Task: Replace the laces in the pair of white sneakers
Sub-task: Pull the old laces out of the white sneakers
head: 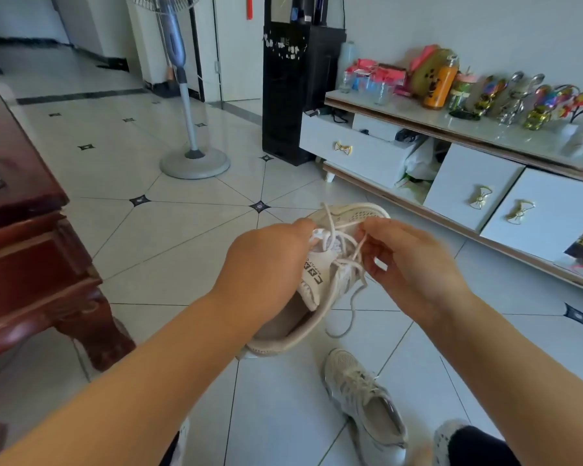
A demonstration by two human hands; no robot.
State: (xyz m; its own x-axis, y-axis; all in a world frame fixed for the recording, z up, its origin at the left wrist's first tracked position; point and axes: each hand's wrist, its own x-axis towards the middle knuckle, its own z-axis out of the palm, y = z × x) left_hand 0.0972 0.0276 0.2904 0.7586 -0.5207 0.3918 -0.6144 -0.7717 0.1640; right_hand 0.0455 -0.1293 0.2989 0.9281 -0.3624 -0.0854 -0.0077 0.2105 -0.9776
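**Head view: slack lace, easy to lose a row**

Holding one white sneaker [317, 284] up over the tiled floor [189, 237], toe pointed away, heel opening toward the camera. Left hand [266, 260] curled over the tongue and upper, gripping the shoe. Right hand [411, 264] closed in a pinch on a strand of the white lace [360, 245], just above the eyelets. Several slack loops across the top, and a free end [349, 314] dangling below the shoe. Second sneaker [367, 408] down on the floor near the person's leg, laces showing across its top, well apart from the one in hand.

Likely trouble from here:

- With too hard a pull on the pinched strand, risk of dragging the far end back through an eyelet and undoing a row.
- Easy to cross the slack loops in the wrong order, bunched as they are over the tongue and hard to tell apart.
- Could snag the dangling end under the sole or round a wrist.
- With a loosened left grip mid-pull, risk of the shoe twisting or dropping onto the tiles.

Cannot tell whether an old lace is coming out or a new one going in. If threading, uneven end lengths a further hazard.
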